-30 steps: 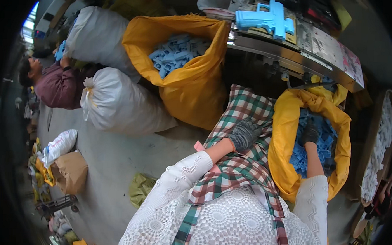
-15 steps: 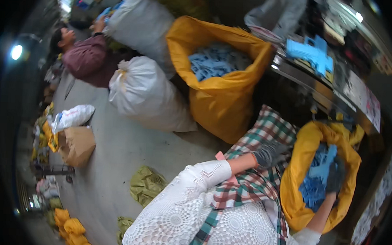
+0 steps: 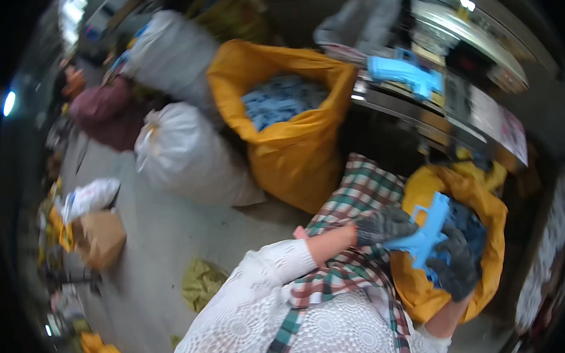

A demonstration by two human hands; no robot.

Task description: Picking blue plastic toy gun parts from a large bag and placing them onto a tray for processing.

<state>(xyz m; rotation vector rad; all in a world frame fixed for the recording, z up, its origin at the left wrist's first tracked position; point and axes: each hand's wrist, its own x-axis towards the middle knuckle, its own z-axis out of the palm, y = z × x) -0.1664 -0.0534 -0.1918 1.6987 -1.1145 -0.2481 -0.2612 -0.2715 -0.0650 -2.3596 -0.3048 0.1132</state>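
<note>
Over the open yellow sack (image 3: 490,249) at the right, a light-blue plastic toy gun piece (image 3: 428,230) is raised between my hands. My right hand (image 3: 458,263), in a dark grey glove, has its fingers closed on the right side of the piece. From the left, my left hand (image 3: 384,226), gloved too, closes on the piece's left end; blur softens its fingertips. More blue pieces lie inside the sack, partly hidden by my right hand. A checked apron (image 3: 364,186) covers my lap.
Ahead stands a larger orange-yellow sack (image 3: 295,171) filled with blue pieces. Full white sacks (image 3: 189,153) stand left of it. Another blue toy gun piece (image 3: 407,74) lies on the machine bench (image 3: 387,96). A person in a maroon top (image 3: 108,115) is at the far left.
My right hand has lifted the toy gun piece up from the yellow sack, toward the left. My left hand has come off the apron to meet it. The view has shifted slightly.
</note>
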